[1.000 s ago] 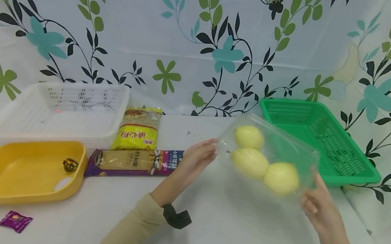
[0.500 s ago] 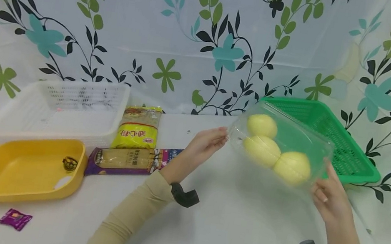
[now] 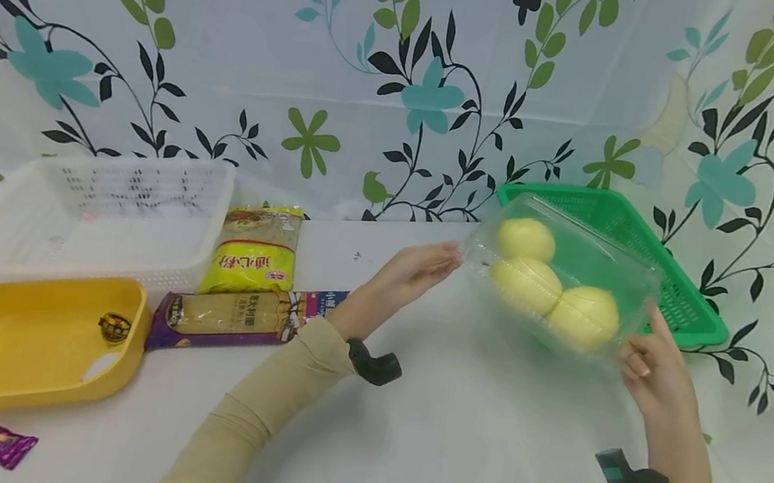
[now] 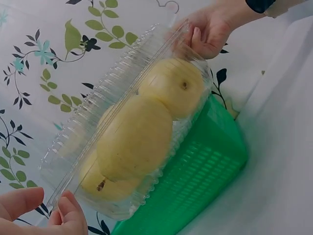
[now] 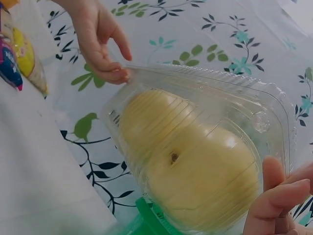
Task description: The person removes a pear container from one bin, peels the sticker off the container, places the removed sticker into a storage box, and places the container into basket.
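A clear plastic clamshell box (image 3: 562,276) holds three pale yellow, pear-like fruits (image 4: 137,132). It is tilted in the air, overlapping the green basket (image 3: 701,322) in the head view. At its left corner my left hand (image 3: 420,271) pinches the rim, thumb and fingers on either side; that hand (image 5: 100,44) also shows in the right wrist view. My right hand (image 3: 663,375) grips the opposite end, index finger laid along the edge and the other fingers curled. In the left wrist view the basket's green mesh wall (image 4: 205,161) lies just beyond and below the box.
At left stand a white basket (image 3: 76,262) and a yellow tray (image 3: 20,337) with a small dark patterned object (image 3: 115,328). A yellow food bag (image 3: 254,251) and a purple noodle pack (image 3: 225,317) lie beside them. A purple wrapped sweet (image 3: 1,446) is at front left.
Both hands have carried the box right and slightly away, further over the green basket. The head view has swung a little to the right.
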`<state>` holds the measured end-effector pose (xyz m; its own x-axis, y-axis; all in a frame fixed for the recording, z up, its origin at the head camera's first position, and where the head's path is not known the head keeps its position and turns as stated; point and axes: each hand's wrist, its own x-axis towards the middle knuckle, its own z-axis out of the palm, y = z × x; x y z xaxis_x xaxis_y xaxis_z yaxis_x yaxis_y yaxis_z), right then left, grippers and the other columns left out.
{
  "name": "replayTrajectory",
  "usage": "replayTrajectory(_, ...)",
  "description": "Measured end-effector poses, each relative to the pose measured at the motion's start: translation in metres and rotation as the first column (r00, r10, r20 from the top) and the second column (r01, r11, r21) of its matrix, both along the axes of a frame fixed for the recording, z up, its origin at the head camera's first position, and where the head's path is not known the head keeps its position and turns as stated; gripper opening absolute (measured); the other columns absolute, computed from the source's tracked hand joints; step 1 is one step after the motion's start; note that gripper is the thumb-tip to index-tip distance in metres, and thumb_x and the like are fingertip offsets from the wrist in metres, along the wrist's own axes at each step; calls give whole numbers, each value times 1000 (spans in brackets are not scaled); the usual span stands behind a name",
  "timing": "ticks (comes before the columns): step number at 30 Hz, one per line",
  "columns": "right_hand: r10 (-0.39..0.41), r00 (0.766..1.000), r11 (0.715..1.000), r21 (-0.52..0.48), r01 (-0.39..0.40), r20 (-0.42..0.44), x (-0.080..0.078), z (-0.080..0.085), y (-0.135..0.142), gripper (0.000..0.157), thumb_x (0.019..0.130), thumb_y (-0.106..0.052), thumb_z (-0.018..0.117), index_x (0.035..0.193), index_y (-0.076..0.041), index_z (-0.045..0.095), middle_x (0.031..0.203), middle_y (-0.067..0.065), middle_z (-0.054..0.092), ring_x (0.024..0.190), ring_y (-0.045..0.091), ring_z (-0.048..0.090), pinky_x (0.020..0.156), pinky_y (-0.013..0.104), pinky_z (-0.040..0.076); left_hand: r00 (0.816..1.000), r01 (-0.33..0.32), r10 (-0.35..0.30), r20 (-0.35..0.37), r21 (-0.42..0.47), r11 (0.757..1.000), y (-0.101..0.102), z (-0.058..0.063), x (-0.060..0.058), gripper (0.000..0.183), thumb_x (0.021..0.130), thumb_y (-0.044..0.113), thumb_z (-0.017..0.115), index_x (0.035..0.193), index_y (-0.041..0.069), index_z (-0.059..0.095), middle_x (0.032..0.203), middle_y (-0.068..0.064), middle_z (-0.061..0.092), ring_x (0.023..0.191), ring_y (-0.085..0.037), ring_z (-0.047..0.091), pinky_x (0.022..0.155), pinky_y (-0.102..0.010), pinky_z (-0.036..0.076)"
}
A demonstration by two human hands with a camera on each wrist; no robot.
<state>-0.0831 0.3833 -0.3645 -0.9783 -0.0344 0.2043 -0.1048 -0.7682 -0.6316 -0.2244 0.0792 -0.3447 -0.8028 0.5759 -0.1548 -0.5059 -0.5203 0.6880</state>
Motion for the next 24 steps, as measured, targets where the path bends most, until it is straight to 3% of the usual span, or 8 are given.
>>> replayTrajectory(3,-24,1000,1000,11,24,18,-4,-1,4,72,92,12,20,140,-28,-17,132,8,13,47,10,43,44,19,34,998,48,-47,-38,14,999,2,3,-3,41,93,-9,34,134,-7,31,135,-20,35,121,-26,38,98,-31,30)
replayTrajectory(5,-46,999,999,20,45,23,-5,-2,6,73,91,12,21,140,-28,-17,138,4,-15,47,9,42,44,18,34,999,45,-45,-25,18,999,8,3,-6,41,92,-11,34,133,-8,31,135,-20,34,121,-26,37,96,-30,32)
replayTrajectory(8,-84,996,996,34,83,29,-7,-4,10,74,91,13,22,141,-28,-15,137,-3,-25,47,7,41,43,17,33,999,-9,8,48,11,1000,21,3,-12,40,91,-11,38,131,-9,35,133,-21,37,119,-27,40,92,-28,37)
replayTrajectory(11,-123,992,992,17,122,37,-8,-5,16,75,91,13,23,141,-28,-13,137,3,0,47,8,40,42,17,33,991,-63,57,125,45,997,37,1,-21,38,92,-5,42,129,-10,37,131,-23,37,118,-28,40,91,-28,38)
replayTrajectory(15,-138,990,990,-12,138,26,-11,-4,25,74,91,13,22,142,-29,-11,118,5,31,46,10,40,42,18,34,988,-50,32,148,121,991,50,-2,-31,43,92,3,44,130,-12,32,131,-25,34,119,-32,37,94,-30,35)
replayTrajectory(20,-141,989,990,-4,141,42,-12,-3,37,75,91,13,23,141,-32,-12,118,3,24,47,10,39,42,19,33,979,-50,14,204,171,984,60,-2,-36,46,91,4,45,131,-11,30,131,-28,33,120,-35,35,94,-34,35)
replayTrajectory(24,-186,980,982,-2,187,72,-12,-3,44,76,91,12,24,141,-33,-11,133,-6,-3,47,9,35,41,18,33,980,-48,6,198,206,977,72,3,-38,44,90,2,42,130,-11,31,132,-30,30,121,-38,33,95,-36,34)
